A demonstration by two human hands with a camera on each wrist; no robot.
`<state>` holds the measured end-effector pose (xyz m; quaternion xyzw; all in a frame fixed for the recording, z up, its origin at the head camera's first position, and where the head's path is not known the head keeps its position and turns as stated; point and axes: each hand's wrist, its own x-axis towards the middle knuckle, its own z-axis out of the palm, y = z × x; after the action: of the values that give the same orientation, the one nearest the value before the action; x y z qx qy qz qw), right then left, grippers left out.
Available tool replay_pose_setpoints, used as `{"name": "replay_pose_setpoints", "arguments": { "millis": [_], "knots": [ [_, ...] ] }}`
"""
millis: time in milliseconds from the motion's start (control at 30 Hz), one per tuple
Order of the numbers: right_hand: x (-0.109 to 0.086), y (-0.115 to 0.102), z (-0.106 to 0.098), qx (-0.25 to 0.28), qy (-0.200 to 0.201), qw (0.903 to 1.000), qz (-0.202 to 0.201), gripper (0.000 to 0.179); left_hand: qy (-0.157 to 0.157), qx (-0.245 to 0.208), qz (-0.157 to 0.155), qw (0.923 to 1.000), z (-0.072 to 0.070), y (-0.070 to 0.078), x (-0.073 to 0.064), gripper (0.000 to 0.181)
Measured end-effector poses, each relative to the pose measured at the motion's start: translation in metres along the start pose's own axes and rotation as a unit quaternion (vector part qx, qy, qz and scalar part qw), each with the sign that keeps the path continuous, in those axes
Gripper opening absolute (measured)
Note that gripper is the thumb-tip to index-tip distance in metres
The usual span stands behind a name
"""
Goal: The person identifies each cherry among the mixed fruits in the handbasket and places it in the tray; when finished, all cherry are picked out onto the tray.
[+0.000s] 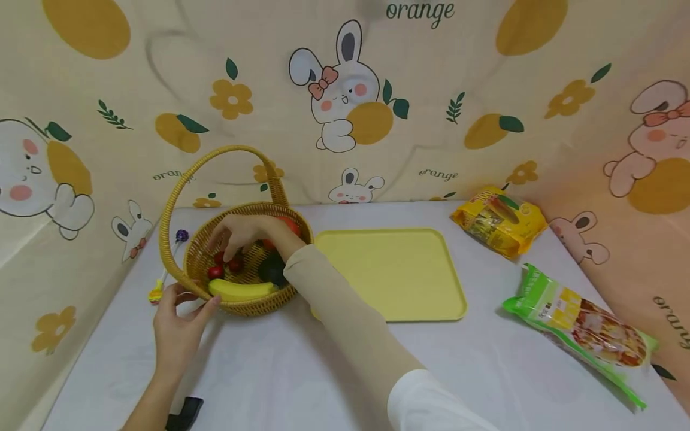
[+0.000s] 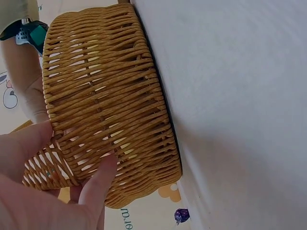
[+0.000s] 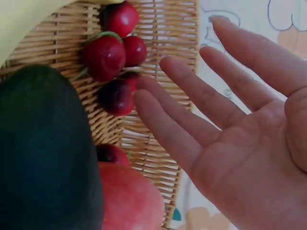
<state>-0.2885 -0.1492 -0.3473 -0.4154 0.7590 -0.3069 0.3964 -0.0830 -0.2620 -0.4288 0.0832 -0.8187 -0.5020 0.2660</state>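
While your left hand (image 1: 179, 326) grips the wicker basket (image 1: 252, 308) at its eight o'clock rim, your right hand (image 1: 245, 230) is inside by the cherries (image 1: 216, 273), fingers extended and slightly apart. The basket stands between eight and nine o'clock in the head view, holding a banana (image 1: 242, 291) at its six; a yellow tray (image 1: 393, 275) lies just outside at three.
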Motion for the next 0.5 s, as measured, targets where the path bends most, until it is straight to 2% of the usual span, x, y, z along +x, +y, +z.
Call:
{"name": "replay_pose_setpoints", "arguments": {
  "millis": [267, 500],
  "knots": [
    [0.0086, 0.0073, 0.0048, 0.024, -0.049, 0.9984, 0.013, 0.049, -0.002, -0.014, -0.003, 0.9999, -0.0001, -0.0007, 0.0003, 0.047],
    [0.0099, 0.0065, 0.0081, 0.069, -0.089, 0.9914, 0.067, 0.043, -0.007, -0.013, -0.009, 0.9999, -0.0002, -0.0006, -0.0003, 0.048]
  ]
}}
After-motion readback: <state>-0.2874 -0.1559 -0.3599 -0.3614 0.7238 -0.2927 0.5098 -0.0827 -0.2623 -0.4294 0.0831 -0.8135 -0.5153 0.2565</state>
